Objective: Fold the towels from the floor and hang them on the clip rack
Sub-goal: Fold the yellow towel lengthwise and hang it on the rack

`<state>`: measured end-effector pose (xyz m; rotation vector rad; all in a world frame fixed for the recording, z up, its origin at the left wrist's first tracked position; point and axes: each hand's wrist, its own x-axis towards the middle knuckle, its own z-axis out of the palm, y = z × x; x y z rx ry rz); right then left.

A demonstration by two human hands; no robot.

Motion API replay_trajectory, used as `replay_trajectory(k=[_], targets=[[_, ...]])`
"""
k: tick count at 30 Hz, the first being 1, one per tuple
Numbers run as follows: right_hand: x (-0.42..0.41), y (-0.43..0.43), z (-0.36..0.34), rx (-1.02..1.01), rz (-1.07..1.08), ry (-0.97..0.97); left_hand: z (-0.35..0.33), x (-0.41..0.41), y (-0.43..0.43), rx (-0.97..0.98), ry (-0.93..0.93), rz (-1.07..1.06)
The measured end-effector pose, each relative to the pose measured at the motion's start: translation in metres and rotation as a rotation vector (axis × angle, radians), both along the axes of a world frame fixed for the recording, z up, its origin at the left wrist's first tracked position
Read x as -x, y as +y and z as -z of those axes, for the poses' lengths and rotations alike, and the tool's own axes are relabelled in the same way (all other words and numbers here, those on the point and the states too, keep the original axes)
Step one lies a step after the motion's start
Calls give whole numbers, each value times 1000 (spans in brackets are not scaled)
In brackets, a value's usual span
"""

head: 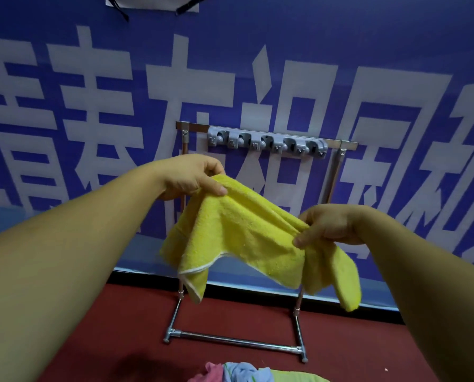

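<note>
Folding the yellow towel (238, 235) in mid-air before the clip rack (266, 142).
The left hand (194, 177) and right hand (329, 224) each pinch its top edge; a firm grip and evenly matched corners should keep the fold square.

The yellow towel (238, 235), held between the left hand (191, 177) and the right hand (329, 226), hangs across the gap between the stand's uprights (336, 172). Above it, open air leads to the grey clip rack (267, 142). The blue banner wall (65, 106) stands close behind the rack. Below, bare red floor (114, 321) lies between the stand's base bar (238, 340) and the towel pile (238, 373) at the near edge.
</note>
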<state>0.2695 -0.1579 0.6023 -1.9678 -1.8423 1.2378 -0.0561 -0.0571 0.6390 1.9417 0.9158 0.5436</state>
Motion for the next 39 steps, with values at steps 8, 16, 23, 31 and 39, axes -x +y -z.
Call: replay_trajectory(k=[8, 16, 23, 31, 39], targets=[[-27, -1, 6, -78, 89, -483, 23, 33, 14, 55, 16, -111], [-33, -6, -19, -151, 175, -613, 54, 62, 24, 102, 207, -152], [-24, -16, -41, -346, 317, -300, 88, 91, 38, -14, 403, -245], [73, -14, -95, -638, 77, -87, 93, 68, 12, 11, 653, -72], [127, 13, -85, -719, -57, -254, 3, -21, -35, -61, -130, 54]])
